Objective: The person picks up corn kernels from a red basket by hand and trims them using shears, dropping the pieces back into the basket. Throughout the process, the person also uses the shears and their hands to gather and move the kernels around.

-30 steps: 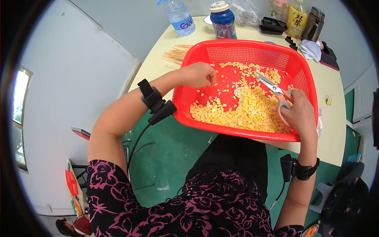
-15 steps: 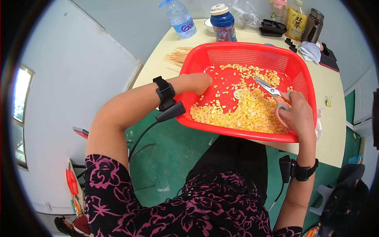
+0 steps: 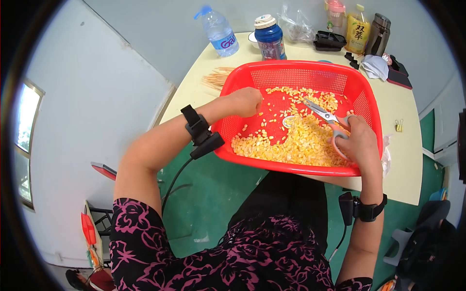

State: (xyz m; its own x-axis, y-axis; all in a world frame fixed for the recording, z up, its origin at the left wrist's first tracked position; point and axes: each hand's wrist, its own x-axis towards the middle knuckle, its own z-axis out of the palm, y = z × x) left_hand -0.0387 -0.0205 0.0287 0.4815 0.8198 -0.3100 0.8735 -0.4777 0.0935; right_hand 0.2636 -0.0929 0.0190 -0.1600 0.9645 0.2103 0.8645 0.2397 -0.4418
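A red plastic basket (image 3: 286, 169) holds loose yellow corn kernels (image 3: 296, 145), heaped thickest toward its near side and right. My right hand (image 3: 360, 140) grips scissors (image 3: 335, 119) with pinkish-orange handles, their metal blades pointing to the far left over the kernels. Over the basket's left part is my left hand (image 3: 247, 102), its fingers curled closed. Whatever it holds, if anything, is hidden. A small white oval thing (image 3: 288, 121) lies partly buried among the kernels.
Thin wooden sticks (image 3: 217, 77) lie left of the basket on the pale table (image 3: 405, 145). Behind stand a large water bottle (image 3: 221, 34), a blue jar (image 3: 270, 41), a yellow drink bottle (image 3: 357, 31) and a dark flask (image 3: 378, 36). A yellow clip (image 3: 398, 125) lies right.
The view has shifted slightly. My left hand has drawn up and back a little within the basket, showing more of its curled fingers. My right hand and the scissors stay put over the kernels.
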